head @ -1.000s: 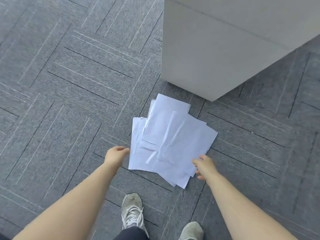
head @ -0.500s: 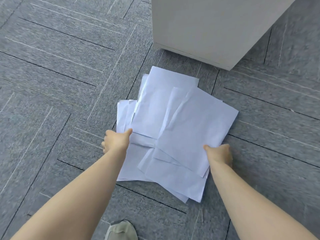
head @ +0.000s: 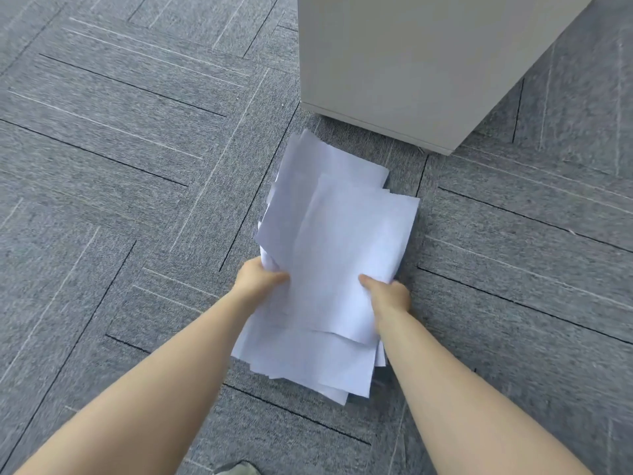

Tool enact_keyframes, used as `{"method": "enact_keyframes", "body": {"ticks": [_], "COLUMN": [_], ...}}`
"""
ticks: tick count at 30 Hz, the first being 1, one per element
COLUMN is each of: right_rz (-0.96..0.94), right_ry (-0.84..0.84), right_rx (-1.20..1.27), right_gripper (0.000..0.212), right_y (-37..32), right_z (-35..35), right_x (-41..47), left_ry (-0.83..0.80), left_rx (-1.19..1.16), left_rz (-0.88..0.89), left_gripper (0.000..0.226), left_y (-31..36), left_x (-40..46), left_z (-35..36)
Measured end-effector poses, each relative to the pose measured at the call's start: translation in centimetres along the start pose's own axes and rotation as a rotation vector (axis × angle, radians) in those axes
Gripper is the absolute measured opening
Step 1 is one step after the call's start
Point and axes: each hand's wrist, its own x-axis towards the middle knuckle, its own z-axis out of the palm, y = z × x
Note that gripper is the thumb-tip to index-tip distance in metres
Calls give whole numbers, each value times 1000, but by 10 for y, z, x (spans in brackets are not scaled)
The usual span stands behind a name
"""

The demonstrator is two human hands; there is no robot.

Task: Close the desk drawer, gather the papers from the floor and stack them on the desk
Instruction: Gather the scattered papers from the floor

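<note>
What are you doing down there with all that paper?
A person is picking up loose white papers from the grey carpet floor. The left hand grips the pile's left edge and the right hand grips its right edge, thumbs on top. The sheets are bunched into one messy, uneven pile between the hands, right in front of a pale cabinet. They are not on a desk yet.

The papers [head: 335,255] are plain white sheets bunched into one loose, uneven pile over the grey carpet floor [head: 137,200], edges fanned and out of line, some sheets creased. Their far corners point toward the pale desk [head: 411,63] cabinet just beyond. The near edges splay out in staggered layers, the top sheet lying slightly askew.
</note>
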Motion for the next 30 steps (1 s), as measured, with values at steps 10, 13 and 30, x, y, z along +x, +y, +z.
{"method": "enact_keyframes", "body": {"ticks": [10, 13, 30], "right_rz": [-212, -8, -557], "right_ry": [-42, -369, -510], "right_rx": [14, 146, 164], "right_gripper": [43, 64, 21], "right_y": [3, -8, -404], "right_z": [-21, -30, -197], "right_x": [3, 0, -435], "left_ry": [-141, -191, -127], "left_rx": [-343, -376, -404], "left_rz": [35, 46, 429], "left_gripper": [25, 33, 33], "left_y": [-18, -1, 374], "left_x": [-15, -24, -407], "left_z": [-3, -15, -271]}}
